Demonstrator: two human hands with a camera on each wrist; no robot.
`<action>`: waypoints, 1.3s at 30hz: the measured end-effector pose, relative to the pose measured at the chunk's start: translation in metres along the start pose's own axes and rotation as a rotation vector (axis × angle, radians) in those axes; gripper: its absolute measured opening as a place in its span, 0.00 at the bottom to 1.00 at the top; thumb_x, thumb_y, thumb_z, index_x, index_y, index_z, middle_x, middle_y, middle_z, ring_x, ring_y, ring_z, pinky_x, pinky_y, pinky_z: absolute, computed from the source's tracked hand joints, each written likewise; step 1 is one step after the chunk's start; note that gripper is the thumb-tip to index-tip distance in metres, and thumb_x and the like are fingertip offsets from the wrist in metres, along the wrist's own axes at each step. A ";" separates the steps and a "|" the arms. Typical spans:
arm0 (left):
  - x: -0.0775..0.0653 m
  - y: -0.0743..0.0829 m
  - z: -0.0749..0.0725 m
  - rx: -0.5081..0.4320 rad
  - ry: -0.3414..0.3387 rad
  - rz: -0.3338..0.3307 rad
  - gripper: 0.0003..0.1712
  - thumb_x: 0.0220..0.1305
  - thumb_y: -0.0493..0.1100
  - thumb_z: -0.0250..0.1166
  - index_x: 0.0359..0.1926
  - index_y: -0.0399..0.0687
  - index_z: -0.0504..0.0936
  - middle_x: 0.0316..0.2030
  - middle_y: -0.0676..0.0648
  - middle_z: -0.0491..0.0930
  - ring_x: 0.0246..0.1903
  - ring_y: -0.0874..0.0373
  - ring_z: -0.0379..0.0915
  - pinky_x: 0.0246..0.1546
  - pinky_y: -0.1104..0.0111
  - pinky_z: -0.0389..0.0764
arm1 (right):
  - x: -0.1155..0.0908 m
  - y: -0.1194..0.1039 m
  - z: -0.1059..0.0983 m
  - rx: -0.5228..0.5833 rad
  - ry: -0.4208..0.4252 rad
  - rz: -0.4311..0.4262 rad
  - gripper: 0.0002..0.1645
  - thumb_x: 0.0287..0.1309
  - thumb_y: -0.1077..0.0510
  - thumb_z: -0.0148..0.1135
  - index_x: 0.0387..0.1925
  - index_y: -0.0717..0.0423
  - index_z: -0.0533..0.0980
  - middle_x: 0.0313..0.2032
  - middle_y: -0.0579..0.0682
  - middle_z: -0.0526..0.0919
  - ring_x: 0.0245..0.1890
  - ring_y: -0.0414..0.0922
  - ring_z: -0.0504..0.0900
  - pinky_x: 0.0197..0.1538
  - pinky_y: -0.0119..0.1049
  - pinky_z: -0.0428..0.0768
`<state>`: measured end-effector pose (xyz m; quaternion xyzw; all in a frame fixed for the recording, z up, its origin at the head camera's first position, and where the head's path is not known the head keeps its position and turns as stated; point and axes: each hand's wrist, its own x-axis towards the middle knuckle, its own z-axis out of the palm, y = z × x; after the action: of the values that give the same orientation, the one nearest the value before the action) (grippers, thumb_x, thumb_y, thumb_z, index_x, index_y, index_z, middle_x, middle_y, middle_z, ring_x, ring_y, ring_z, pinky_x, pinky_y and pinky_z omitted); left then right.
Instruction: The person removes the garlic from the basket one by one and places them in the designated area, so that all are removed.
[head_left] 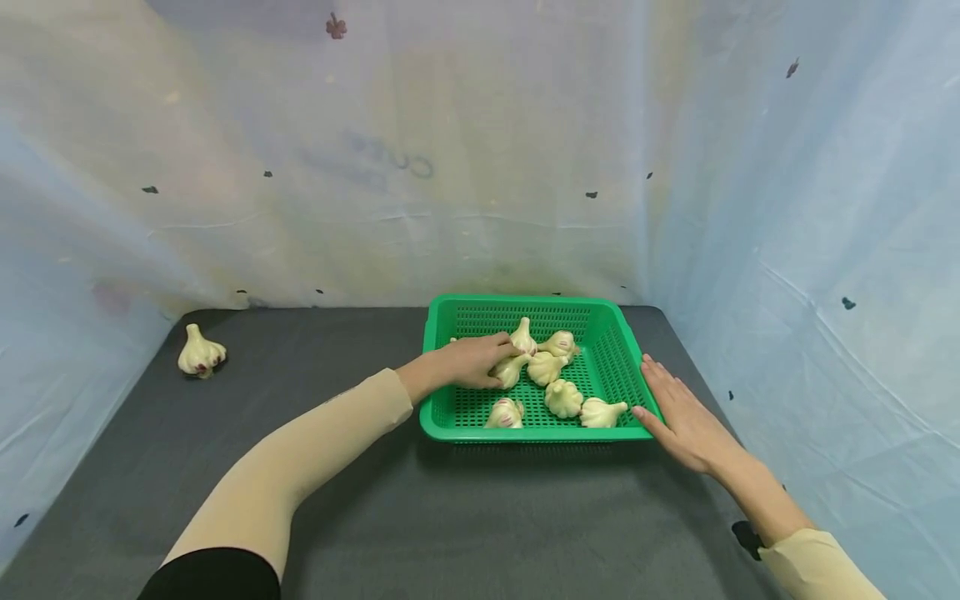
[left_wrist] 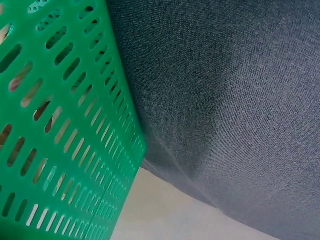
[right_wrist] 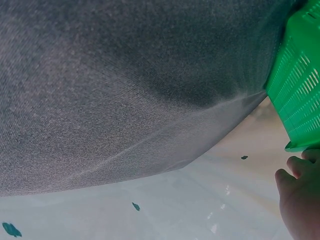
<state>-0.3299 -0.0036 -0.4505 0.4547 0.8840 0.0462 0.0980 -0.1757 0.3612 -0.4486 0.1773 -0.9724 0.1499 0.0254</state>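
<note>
1. The left hand (head_left: 472, 362) reaches into the green basket (head_left: 547, 434), its thumb and fingers grasping the held garlic bulb (head_left: 511, 372)
2. The right hand (head_left: 686, 421) grasps nothing: its fingers lie extended against the basket's side nearest it, with the thumb at the rim
3. Just past the left hand's fingertips stands an upright garlic bulb (head_left: 523, 335); a little further toward the right hand's side lie the far garlic bulb (head_left: 560, 343) and the middle garlic bulb (head_left: 546, 368), close together
4. Nearer the person than the left hand sits the front garlic bulb (head_left: 506, 413), near the basket's front wall
5. Between the two hands lies the round garlic bulb (head_left: 564, 398), and the tilted garlic bulb (head_left: 603, 412) has its stem pointing at the right thumb
6. Well out to the left of the left hand, a lone garlic bulb (head_left: 201, 352) stands on the dark tabletop (head_left: 525, 525)
7. Beyond both hands hangs a pale sheet (head_left: 480, 167) with small dark marks
</note>
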 end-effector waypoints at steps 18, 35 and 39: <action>-0.005 0.003 -0.003 0.021 0.040 0.020 0.37 0.72 0.52 0.69 0.77 0.54 0.68 0.66 0.45 0.70 0.44 0.58 0.75 0.38 0.63 0.79 | 0.002 -0.002 0.000 0.003 0.005 -0.012 0.46 0.81 0.44 0.48 0.83 0.63 0.43 0.82 0.64 0.46 0.80 0.66 0.48 0.79 0.60 0.49; -0.022 0.011 -0.004 -0.131 0.220 0.030 0.34 0.72 0.53 0.68 0.74 0.54 0.70 0.65 0.50 0.69 0.49 0.62 0.75 0.44 0.68 0.79 | -0.003 -0.003 0.000 0.017 0.008 -0.001 0.46 0.81 0.43 0.49 0.83 0.62 0.43 0.82 0.63 0.45 0.80 0.65 0.46 0.79 0.59 0.48; -0.030 0.011 -0.006 -0.185 0.285 0.028 0.34 0.71 0.52 0.69 0.73 0.52 0.71 0.66 0.49 0.69 0.51 0.60 0.76 0.46 0.66 0.80 | -0.004 -0.004 0.000 0.019 0.011 0.001 0.46 0.81 0.43 0.49 0.83 0.61 0.43 0.82 0.62 0.45 0.80 0.65 0.46 0.79 0.60 0.48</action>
<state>-0.3054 -0.0212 -0.4384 0.4450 0.8744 0.1929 0.0123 -0.1706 0.3591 -0.4483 0.1763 -0.9708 0.1602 0.0292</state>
